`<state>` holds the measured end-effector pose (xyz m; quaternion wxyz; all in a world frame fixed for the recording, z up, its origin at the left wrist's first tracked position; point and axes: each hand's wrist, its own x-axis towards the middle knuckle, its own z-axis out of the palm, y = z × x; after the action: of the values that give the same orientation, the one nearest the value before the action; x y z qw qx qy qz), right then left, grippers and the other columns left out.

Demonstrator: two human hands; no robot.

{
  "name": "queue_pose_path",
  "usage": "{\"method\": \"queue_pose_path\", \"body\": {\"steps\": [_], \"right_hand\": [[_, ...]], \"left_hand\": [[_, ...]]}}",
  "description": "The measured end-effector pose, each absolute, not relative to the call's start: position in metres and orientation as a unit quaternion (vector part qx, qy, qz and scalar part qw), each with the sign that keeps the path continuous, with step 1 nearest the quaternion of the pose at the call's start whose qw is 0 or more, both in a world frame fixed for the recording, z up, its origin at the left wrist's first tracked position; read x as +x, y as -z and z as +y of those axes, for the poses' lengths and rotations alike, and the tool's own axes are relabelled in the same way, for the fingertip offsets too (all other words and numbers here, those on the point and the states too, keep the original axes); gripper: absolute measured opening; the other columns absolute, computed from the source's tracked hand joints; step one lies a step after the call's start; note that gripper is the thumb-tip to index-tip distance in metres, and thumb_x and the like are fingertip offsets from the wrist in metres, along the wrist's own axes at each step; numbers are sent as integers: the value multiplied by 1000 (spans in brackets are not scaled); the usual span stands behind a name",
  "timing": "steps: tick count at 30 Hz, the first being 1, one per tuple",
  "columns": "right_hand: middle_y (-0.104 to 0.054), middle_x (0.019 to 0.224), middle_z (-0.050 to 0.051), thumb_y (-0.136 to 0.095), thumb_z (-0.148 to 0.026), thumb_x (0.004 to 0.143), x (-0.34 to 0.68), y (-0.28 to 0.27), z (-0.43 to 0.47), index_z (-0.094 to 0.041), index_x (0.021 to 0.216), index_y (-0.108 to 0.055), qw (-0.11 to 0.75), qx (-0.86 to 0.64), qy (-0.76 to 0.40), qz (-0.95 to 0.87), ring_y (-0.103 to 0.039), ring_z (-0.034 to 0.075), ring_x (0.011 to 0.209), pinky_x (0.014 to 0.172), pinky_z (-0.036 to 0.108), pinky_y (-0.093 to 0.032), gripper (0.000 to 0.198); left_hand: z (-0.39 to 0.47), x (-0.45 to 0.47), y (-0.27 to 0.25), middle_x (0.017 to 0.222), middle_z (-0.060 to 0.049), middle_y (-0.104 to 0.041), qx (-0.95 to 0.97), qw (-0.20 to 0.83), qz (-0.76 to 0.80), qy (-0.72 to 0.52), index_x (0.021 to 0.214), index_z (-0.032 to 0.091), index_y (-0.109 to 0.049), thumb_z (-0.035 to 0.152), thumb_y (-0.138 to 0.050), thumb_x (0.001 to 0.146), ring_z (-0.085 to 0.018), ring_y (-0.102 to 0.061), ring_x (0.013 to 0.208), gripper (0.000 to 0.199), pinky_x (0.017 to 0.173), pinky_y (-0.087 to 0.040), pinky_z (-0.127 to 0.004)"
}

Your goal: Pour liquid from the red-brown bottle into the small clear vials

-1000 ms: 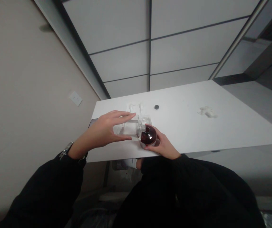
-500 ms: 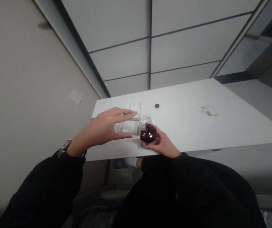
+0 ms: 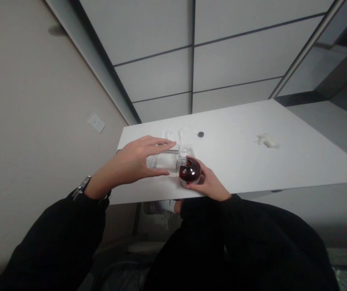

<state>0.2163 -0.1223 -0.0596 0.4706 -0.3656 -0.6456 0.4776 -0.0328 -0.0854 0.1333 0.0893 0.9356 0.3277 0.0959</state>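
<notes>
Red vessel (image 3: 189, 171), one clear bottle (image 3: 166, 163), two hands (image 3: 132, 161) (image 3: 212, 185)

My sleeves (image 3: 67, 234): black. Desk (image 3: 237, 165): plain white. Near its front edge, round container (image 3: 190, 171) dark red, bottle (image 3: 166, 161) clear; toward back edge, disc (image 3: 201, 134) dark grey.

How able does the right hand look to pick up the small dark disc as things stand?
Probably not: the right hand is curled round the dark red vessel and would likely need to let go first. Otherwise, the way over the white table to the small dark disc looks free.
</notes>
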Motion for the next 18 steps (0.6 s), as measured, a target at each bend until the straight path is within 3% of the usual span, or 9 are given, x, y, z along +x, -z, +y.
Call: {"method": "queue_pose_path", "body": {"steps": [18], "right_hand": [[-61, 157, 11, -95, -44, 73, 216, 59, -121, -30, 155, -52, 471, -364, -470, -652, -54, 34, 149, 129, 55, -36, 94]], "left_hand": [[-85, -29, -139, 145, -11, -71, 933, 80, 339, -86, 145, 24, -65, 53, -79, 89, -32, -66, 132, 65, 114, -52, -47]]}}
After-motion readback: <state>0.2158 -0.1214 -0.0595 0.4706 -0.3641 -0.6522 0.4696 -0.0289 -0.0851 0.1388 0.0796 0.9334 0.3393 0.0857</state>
